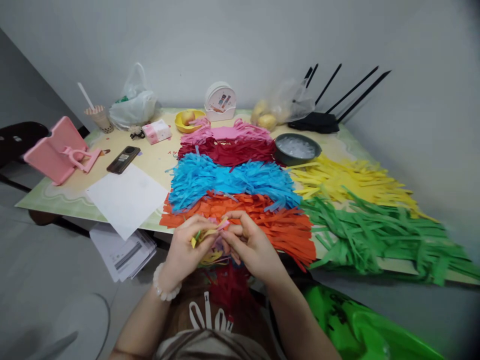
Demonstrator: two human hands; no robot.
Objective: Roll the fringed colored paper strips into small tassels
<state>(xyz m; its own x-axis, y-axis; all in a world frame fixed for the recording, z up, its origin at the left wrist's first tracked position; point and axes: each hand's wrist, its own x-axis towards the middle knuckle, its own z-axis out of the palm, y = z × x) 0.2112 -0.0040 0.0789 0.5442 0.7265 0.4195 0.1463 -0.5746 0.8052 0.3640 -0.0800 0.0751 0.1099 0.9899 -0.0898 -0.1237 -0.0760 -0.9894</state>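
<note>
My left hand, with a white beaded bracelet at its wrist, is closed around a small bundle of thin strips in yellow, green and pink. My right hand pinches the pink ends of the same bundle between thumb and fingers. Both hands are close together at the table's front edge. Just beyond them lies a pile of orange fringed strips, with blue strips, dark red strips and pink strips in rows behind. Dark red strips also hang over my lap.
Yellow strips and green strips cover the table's right side, near a dark bowl. A router stands behind. To the left are a pink tablet stand, a phone, white paper and a drink cup.
</note>
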